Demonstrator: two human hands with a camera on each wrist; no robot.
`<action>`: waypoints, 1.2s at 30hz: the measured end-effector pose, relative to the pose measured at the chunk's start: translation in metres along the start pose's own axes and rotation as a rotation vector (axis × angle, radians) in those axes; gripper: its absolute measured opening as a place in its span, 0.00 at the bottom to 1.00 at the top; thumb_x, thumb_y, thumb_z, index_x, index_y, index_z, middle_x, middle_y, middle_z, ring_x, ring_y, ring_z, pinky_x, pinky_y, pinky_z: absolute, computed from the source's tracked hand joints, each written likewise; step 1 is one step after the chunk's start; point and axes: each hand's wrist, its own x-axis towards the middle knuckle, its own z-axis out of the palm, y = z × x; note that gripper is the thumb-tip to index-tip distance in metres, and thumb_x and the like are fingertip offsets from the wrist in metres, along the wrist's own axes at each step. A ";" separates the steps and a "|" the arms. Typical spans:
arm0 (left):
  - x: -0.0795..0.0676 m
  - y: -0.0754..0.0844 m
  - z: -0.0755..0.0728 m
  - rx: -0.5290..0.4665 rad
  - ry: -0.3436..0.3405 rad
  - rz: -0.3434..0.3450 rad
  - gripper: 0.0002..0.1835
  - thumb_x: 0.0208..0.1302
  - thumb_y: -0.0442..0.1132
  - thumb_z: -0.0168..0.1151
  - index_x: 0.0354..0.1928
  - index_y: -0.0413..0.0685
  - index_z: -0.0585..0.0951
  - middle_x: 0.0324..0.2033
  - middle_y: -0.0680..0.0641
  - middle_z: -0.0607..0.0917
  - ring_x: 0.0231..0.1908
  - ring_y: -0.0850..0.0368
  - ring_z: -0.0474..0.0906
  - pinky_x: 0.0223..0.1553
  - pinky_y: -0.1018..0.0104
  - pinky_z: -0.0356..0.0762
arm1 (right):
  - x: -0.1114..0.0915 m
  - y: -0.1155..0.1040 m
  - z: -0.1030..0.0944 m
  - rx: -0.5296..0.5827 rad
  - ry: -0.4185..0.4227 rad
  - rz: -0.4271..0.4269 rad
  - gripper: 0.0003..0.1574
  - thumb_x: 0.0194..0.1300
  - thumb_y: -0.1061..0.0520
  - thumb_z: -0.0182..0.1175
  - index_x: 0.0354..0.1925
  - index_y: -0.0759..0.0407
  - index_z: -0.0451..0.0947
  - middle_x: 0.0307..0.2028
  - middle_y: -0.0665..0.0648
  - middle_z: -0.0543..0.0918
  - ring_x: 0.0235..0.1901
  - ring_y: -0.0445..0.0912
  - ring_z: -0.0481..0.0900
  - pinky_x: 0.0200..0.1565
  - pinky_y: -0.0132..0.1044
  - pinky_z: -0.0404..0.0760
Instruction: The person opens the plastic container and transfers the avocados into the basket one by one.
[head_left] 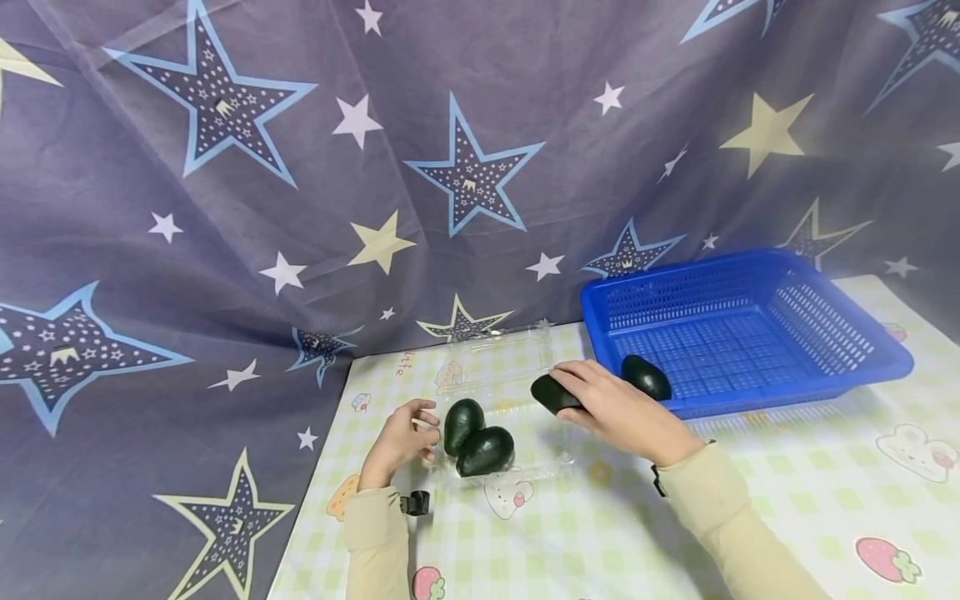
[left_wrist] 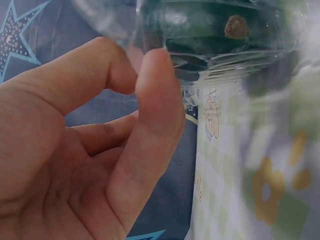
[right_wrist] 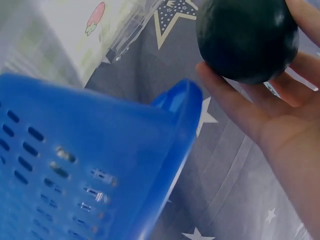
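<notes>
My right hand [head_left: 626, 412] grips a dark green avocado [head_left: 551, 394] above the right part of a clear plastic clamshell box [head_left: 536, 454]. In the right wrist view, fingers hold that avocado [right_wrist: 245, 37] beyond the basket's rim. Two more avocados, one upright [head_left: 462, 423] and one slanted [head_left: 487, 452], lie against each other in the box's left part. At the box's left side, my left hand [head_left: 401, 439] pinches the thin plastic wall between thumb and finger. An avocado's stem end [left_wrist: 236, 27] shows through the plastic in the left wrist view.
A blue perforated basket [head_left: 750, 404] stands at the back right, with one avocado [head_left: 645, 377] inside its near left corner. The box's open lid [head_left: 498, 354] leans back toward the starry curtain [head_left: 420, 125]. A checked cloth [head_left: 585, 542] covers the table.
</notes>
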 end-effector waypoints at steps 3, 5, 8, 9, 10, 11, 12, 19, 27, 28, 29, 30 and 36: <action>0.000 0.000 0.000 0.002 0.000 0.000 0.32 0.54 0.23 0.57 0.65 0.32 0.70 0.45 0.36 0.78 0.26 0.43 0.82 0.26 0.53 0.88 | -0.002 0.002 -0.003 0.008 0.016 0.001 0.33 0.66 0.52 0.65 0.64 0.68 0.72 0.60 0.62 0.77 0.61 0.54 0.74 0.62 0.47 0.79; 0.000 0.000 0.000 0.005 0.000 0.001 0.32 0.54 0.23 0.57 0.65 0.32 0.69 0.44 0.36 0.78 0.26 0.43 0.82 0.27 0.52 0.88 | -0.004 0.003 -0.004 0.013 0.017 0.007 0.33 0.67 0.52 0.64 0.64 0.67 0.72 0.60 0.62 0.76 0.62 0.54 0.74 0.63 0.48 0.78; 0.000 0.000 0.000 0.007 0.001 0.003 0.32 0.54 0.23 0.56 0.65 0.32 0.69 0.44 0.36 0.78 0.25 0.44 0.82 0.27 0.52 0.88 | -0.007 0.006 -0.007 0.017 0.013 0.018 0.33 0.67 0.52 0.63 0.65 0.67 0.71 0.62 0.63 0.75 0.63 0.55 0.73 0.63 0.49 0.78; 0.000 0.000 0.000 0.007 0.003 0.003 0.32 0.54 0.23 0.56 0.65 0.32 0.70 0.44 0.36 0.78 0.25 0.44 0.81 0.26 0.52 0.88 | -0.007 0.007 -0.008 0.016 0.012 0.021 0.33 0.67 0.52 0.63 0.65 0.67 0.71 0.62 0.63 0.75 0.63 0.55 0.73 0.62 0.50 0.79; 0.000 0.000 0.000 0.007 0.004 0.002 0.32 0.54 0.23 0.56 0.65 0.31 0.69 0.44 0.36 0.78 0.25 0.45 0.81 0.26 0.53 0.88 | -0.008 0.009 -0.009 0.018 0.013 0.023 0.33 0.68 0.52 0.63 0.65 0.67 0.71 0.62 0.63 0.75 0.63 0.56 0.72 0.62 0.51 0.79; 0.000 0.000 0.000 0.006 0.005 0.002 0.32 0.54 0.23 0.56 0.65 0.31 0.69 0.44 0.36 0.78 0.25 0.45 0.81 0.26 0.54 0.88 | -0.008 0.010 -0.011 0.019 0.014 0.026 0.33 0.68 0.52 0.63 0.65 0.67 0.71 0.62 0.64 0.75 0.62 0.56 0.73 0.61 0.51 0.79; 0.000 0.000 0.000 0.007 0.006 0.001 0.32 0.54 0.23 0.57 0.65 0.31 0.69 0.44 0.37 0.78 0.24 0.46 0.81 0.26 0.55 0.88 | -0.009 0.011 -0.012 0.021 0.017 0.029 0.33 0.67 0.52 0.63 0.65 0.67 0.71 0.62 0.64 0.75 0.62 0.56 0.73 0.61 0.51 0.79; 0.001 0.000 0.001 0.005 0.007 0.002 0.32 0.53 0.23 0.57 0.65 0.30 0.69 0.43 0.37 0.79 0.23 0.48 0.81 0.25 0.55 0.88 | -0.011 0.020 -0.021 0.050 0.019 0.070 0.34 0.68 0.51 0.62 0.66 0.65 0.70 0.63 0.63 0.74 0.61 0.55 0.73 0.62 0.53 0.79; 0.001 0.000 0.000 0.011 0.003 0.007 0.32 0.54 0.24 0.57 0.65 0.31 0.69 0.43 0.37 0.79 0.23 0.48 0.81 0.25 0.55 0.88 | -0.014 0.028 -0.028 0.072 0.017 0.092 0.34 0.68 0.53 0.62 0.67 0.66 0.69 0.63 0.64 0.73 0.61 0.56 0.73 0.59 0.52 0.80; 0.001 0.000 0.000 0.012 0.002 0.007 0.32 0.54 0.24 0.57 0.65 0.31 0.69 0.43 0.37 0.79 0.23 0.48 0.81 0.25 0.55 0.88 | -0.014 0.028 -0.028 0.070 0.017 0.095 0.34 0.69 0.53 0.62 0.67 0.66 0.68 0.63 0.64 0.73 0.61 0.56 0.73 0.59 0.52 0.80; 0.001 0.000 0.000 0.012 0.002 0.007 0.32 0.54 0.24 0.57 0.65 0.31 0.69 0.43 0.37 0.79 0.23 0.48 0.81 0.25 0.55 0.88 | -0.015 0.029 -0.029 0.069 0.016 0.098 0.34 0.69 0.53 0.62 0.67 0.66 0.68 0.63 0.64 0.73 0.61 0.56 0.72 0.58 0.52 0.80; 0.001 0.000 0.000 0.013 0.002 0.006 0.32 0.54 0.24 0.57 0.65 0.31 0.69 0.43 0.37 0.79 0.23 0.48 0.81 0.26 0.54 0.88 | -0.016 0.030 -0.030 0.066 0.017 0.101 0.34 0.69 0.53 0.62 0.67 0.66 0.68 0.63 0.64 0.73 0.61 0.56 0.72 0.58 0.52 0.81; 0.001 0.001 0.001 0.011 0.003 0.001 0.31 0.55 0.24 0.57 0.65 0.32 0.70 0.43 0.37 0.78 0.23 0.48 0.81 0.26 0.54 0.88 | -0.021 0.034 -0.034 0.071 0.006 0.141 0.33 0.70 0.52 0.60 0.68 0.65 0.68 0.64 0.63 0.72 0.61 0.57 0.72 0.57 0.54 0.81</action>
